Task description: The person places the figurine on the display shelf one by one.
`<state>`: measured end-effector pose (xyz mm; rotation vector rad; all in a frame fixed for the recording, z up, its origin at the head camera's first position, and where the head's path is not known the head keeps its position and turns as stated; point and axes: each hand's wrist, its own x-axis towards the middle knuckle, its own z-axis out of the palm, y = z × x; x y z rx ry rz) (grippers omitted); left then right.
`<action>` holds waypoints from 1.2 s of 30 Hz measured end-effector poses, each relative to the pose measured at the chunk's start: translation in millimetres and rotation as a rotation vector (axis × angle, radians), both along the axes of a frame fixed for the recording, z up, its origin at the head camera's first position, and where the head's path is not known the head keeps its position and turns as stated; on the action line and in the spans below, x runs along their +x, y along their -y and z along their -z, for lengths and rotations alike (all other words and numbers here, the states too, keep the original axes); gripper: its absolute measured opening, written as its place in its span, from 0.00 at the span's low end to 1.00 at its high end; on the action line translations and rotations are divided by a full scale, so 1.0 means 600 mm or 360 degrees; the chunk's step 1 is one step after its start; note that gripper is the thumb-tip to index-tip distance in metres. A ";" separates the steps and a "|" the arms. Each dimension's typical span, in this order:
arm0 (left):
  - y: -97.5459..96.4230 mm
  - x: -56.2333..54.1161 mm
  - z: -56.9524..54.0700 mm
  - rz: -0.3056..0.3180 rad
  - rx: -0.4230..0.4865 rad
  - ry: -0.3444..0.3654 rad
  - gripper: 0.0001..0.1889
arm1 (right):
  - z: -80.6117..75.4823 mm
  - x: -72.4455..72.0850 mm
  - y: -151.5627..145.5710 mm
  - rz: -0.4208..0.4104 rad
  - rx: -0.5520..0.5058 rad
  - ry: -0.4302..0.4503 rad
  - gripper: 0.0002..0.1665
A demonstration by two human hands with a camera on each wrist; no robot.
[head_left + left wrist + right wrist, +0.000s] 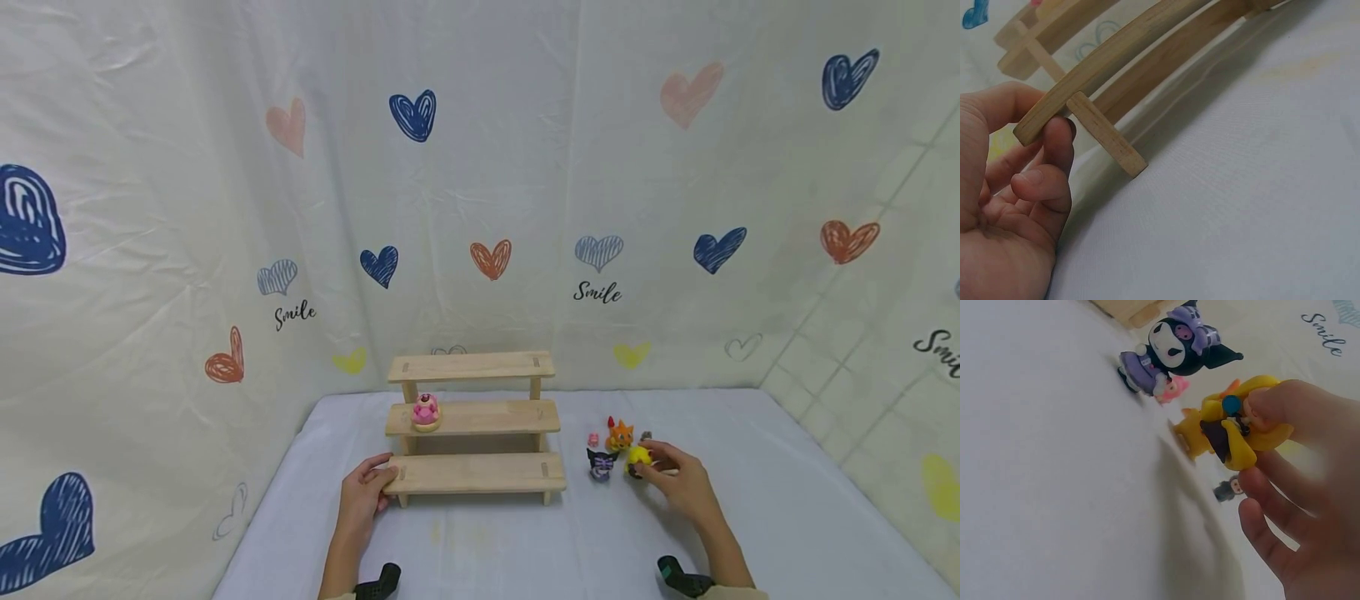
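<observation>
A three-step wooden display stand [476, 472] stands on the white-covered table. My left hand [363, 492] grips the left end of its lowest step, thumb on top and fingers below; the left wrist view shows this hand [1016, 181] at the board's end beside a short leg [1107, 134]. With thumb and fingers my right hand [678, 483] pinches a yellow-hooded figurine [1241, 425]. Near it stand a black-and-purple figurine [1175, 347], an orange figurine [620, 436], a small pink one [593, 439] and a small grey one [1229, 489].
On the stand's middle step, toward the left, sits a pink figurine [426, 412] on a round base. Behind the table hangs a white curtain [495, 167] printed with hearts and the word Smile. Each wrist wears a black camera mount.
</observation>
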<state>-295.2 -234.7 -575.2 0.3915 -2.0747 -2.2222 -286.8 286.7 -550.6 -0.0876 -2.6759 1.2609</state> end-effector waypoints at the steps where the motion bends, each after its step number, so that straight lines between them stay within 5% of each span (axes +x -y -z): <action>1: 0.000 0.000 0.000 0.0000 -0.0001 -0.0001 0.23 | -0.003 0.001 0.001 0.0001 -0.0005 -0.0016 0.28; 15: 0.000 0.002 -0.002 0.0008 0.0009 -0.0022 0.23 | -0.044 0.010 0.019 -0.0024 -0.0021 -0.0322 0.24; 36: 0.001 0.003 -0.001 0.0013 0.0034 -0.0028 0.23 | -0.085 0.024 0.096 -0.0123 -0.0058 -0.0532 0.22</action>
